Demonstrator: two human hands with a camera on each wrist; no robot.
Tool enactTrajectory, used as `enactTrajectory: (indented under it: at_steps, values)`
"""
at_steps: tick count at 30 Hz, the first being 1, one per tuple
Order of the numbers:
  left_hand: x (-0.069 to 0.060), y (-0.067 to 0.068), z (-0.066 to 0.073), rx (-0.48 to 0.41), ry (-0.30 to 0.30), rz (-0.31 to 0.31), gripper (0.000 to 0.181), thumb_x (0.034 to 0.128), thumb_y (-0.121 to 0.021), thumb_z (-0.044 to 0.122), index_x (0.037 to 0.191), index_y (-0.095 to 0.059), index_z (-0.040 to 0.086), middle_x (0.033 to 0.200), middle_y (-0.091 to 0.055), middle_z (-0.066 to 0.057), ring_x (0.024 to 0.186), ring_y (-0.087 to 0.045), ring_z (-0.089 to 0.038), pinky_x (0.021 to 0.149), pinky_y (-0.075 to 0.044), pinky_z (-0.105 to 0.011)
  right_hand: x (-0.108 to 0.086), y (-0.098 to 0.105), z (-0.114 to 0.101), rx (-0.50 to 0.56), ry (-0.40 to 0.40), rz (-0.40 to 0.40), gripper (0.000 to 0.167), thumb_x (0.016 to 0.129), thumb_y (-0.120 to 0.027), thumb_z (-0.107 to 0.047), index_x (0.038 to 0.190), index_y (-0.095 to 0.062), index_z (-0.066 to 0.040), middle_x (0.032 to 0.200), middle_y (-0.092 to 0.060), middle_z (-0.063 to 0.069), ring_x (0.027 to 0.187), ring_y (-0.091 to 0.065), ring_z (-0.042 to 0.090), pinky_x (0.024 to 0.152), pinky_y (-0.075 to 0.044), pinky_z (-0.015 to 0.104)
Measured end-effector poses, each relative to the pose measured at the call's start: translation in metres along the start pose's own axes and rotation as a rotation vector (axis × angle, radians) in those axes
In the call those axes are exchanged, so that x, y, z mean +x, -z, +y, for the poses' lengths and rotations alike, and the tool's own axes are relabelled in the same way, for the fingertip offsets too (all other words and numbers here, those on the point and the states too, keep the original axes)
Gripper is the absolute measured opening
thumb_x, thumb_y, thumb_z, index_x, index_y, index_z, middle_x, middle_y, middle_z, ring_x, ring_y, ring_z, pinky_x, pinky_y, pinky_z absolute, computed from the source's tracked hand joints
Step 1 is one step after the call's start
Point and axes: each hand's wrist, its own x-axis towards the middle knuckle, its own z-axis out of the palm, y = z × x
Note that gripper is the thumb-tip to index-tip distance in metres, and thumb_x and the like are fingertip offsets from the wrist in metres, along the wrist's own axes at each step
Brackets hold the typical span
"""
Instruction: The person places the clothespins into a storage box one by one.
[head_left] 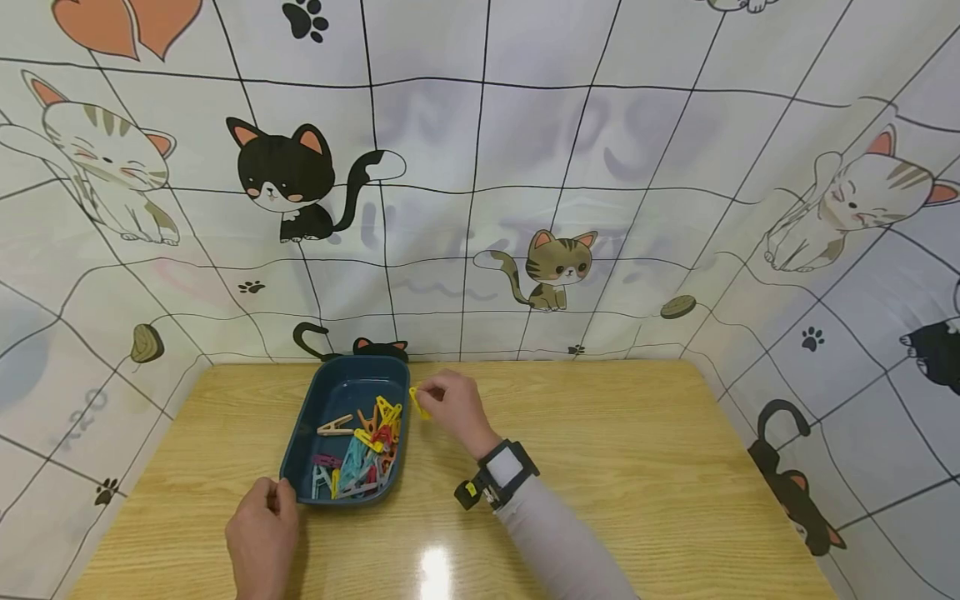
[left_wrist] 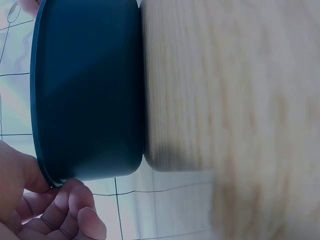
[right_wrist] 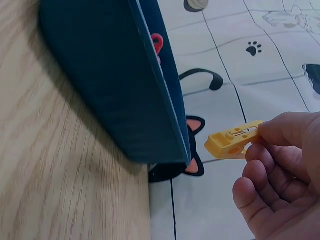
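Observation:
My right hand [head_left: 454, 406] pinches a yellow clothespin [right_wrist: 232, 141] between thumb and forefinger, just outside the right rim of a dark blue tub [head_left: 300, 433]. In the right wrist view the clothespin stands apart from the tub wall, its jaw end toward the rim. My left hand [head_left: 262, 529] grips the tub's near left corner, thumb and fingers pinching the rim, as the left wrist view also shows. Inside the tub lies a heap of clothespins [head_left: 352, 462] in blue, yellow, red, purple and orange, mostly along the right and near side. One wooden-coloured clothespin [head_left: 335, 426] lies apart from them.
The tub stands on a light wooden table [head_left: 600, 467], toward its left and near the back edge. Behind and at the sides hangs a white cloth [head_left: 427, 208] with cat drawings and a grid. A dark band with a small device [head_left: 504, 475] sits on my right wrist.

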Motion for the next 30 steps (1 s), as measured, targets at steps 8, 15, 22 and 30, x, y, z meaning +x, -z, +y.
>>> enactTrajectory:
  at_steps: [8,15,22,30]
  values:
    - [0.000,0.001,0.000,0.003,0.002,0.000,0.026,0.0970,-0.058,0.005,0.072,-0.058,0.002,0.062,-0.057,-0.008,0.055,-0.049,-0.019,0.051,-0.036,-0.031,0.001,-0.008,-0.014,0.039,0.018,-0.032,0.008,0.092,-0.071,-0.007,0.093,-0.079,-0.004,0.092,-0.074,0.009,0.078,-0.064,0.015,0.071,-0.050,0.021]
    - [0.001,0.001,0.001,0.008,0.036,-0.021,0.025,0.0979,-0.058,0.006,0.073,-0.059,0.002,0.064,-0.058,-0.009,0.056,-0.050,-0.020,0.052,-0.037,-0.031,0.001,-0.018,-0.021,0.063,0.035,-0.057,0.007,0.092,-0.073,-0.006,0.093,-0.079,-0.003,0.089,-0.073,0.008,0.077,-0.062,0.013,0.070,-0.049,0.020]
    - [0.002,0.000,0.000,0.016,0.049,-0.027,0.025,0.0981,-0.058,0.006,0.074,-0.060,0.001,0.065,-0.059,-0.009,0.057,-0.051,-0.021,0.052,-0.037,-0.031,0.002,-0.029,-0.019,0.049,0.027,-0.086,0.007,0.092,-0.073,-0.006,0.093,-0.079,-0.003,0.089,-0.073,0.008,0.077,-0.062,0.011,0.070,-0.048,0.018]
    - [0.002,0.000,0.000,0.015,0.068,-0.036,0.025,0.0984,-0.058,0.006,0.075,-0.061,0.001,0.066,-0.059,-0.010,0.058,-0.051,-0.022,0.052,-0.037,-0.031,0.004,-0.039,-0.018,0.018,0.002,-0.113,0.007,0.093,-0.073,-0.006,0.095,-0.080,-0.004,0.090,-0.073,0.008,0.077,-0.060,0.010,0.069,-0.047,0.016]
